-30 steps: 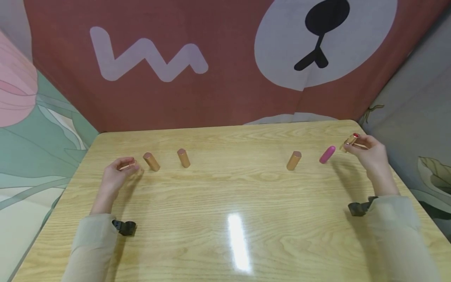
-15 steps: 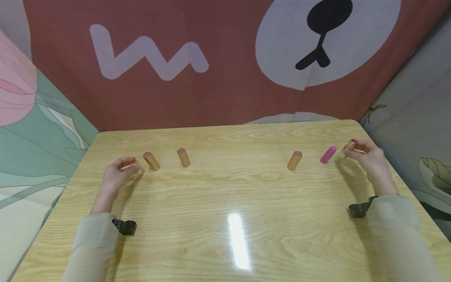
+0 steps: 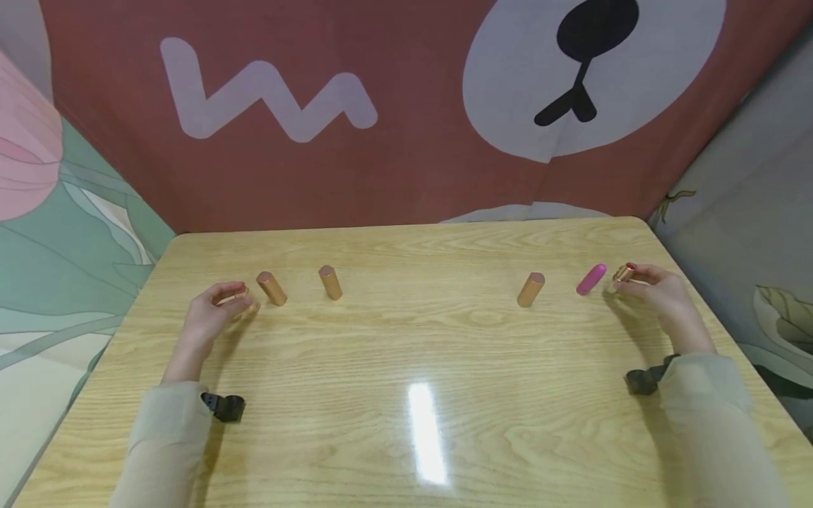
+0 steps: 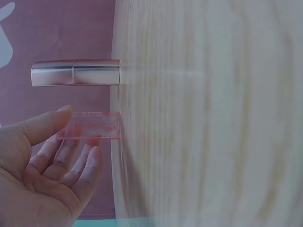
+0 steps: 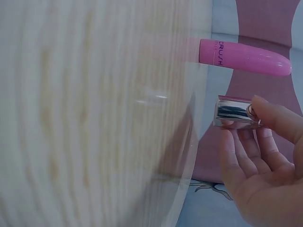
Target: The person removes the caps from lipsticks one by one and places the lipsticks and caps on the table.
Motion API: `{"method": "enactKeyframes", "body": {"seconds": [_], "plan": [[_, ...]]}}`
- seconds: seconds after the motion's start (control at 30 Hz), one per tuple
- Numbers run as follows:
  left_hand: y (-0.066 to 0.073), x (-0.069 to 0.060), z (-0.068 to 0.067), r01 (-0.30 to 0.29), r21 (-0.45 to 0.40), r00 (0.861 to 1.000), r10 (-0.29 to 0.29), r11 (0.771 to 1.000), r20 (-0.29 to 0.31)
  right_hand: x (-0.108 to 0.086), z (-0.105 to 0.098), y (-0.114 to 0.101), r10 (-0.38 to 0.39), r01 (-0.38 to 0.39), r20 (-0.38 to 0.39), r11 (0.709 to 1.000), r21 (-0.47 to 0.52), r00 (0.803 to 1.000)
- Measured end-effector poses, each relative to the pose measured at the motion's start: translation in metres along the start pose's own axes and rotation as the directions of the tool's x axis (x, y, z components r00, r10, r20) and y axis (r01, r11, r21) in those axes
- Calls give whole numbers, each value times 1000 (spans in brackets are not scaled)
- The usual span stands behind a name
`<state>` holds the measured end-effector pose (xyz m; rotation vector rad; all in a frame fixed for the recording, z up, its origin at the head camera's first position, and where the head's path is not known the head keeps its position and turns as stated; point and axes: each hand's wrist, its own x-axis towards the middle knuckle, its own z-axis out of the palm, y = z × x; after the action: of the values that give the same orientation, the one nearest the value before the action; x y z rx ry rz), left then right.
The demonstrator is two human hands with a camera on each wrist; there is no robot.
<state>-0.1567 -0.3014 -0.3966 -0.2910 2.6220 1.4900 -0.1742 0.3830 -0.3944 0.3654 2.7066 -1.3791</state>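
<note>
At the table's left, my left hand [image 3: 211, 316] pinches a small clear, pink-tinted tube [image 4: 92, 126] between thumb and fingers; it stands upright on the wood. Beside it is a rose-gold lipstick [image 4: 78, 73], and a second gold lipstick [image 3: 330, 283] is further right. My right hand [image 3: 663, 298] pinches a shiny gold lipstick [image 5: 233, 112] with a red top, low over the table at the right. Whether its base touches the wood I cannot tell. Just left of it stands a bright pink rounded tube [image 5: 246, 57] with dark lettering.
Another gold lipstick [image 3: 531, 290] stands right of the middle on the wooden table [image 3: 356, 395]. A brown cloth [image 3: 406, 155] with a printed animal face hangs behind the back edge. Patterned fabric [image 3: 749, 212] flanks the right side.
My right hand has lowered the gold lipstick and brought it slightly left, closer to the pink tube. My left hand has kept still on the clear tube.
</note>
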Motion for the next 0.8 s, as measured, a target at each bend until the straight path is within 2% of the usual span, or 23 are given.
{"method": "enactKeyframes", "body": {"seconds": [0.1, 0.3, 0.63, 0.8], "plan": [[0, 1, 0, 6, 7, 1000, -6, 1000, 2, 0, 0, 1, 1, -1, 15, 1000, -25, 1000], [1, 1, 1, 14, 0, 1000, -14, 1000, 6, 1, 2, 3, -25, 25, 41, 1000, -8, 999], [1, -3, 0, -30, -49, 1000, 30, 998, 0, 1, 4, 5, -12, 12, 64, 1000, -2, 998], [1, -3, -1, -20, -45, 1000, 20, 999, 10, 2, 4, 5, -7, 8, 71, 1000, -3, 997]]}}
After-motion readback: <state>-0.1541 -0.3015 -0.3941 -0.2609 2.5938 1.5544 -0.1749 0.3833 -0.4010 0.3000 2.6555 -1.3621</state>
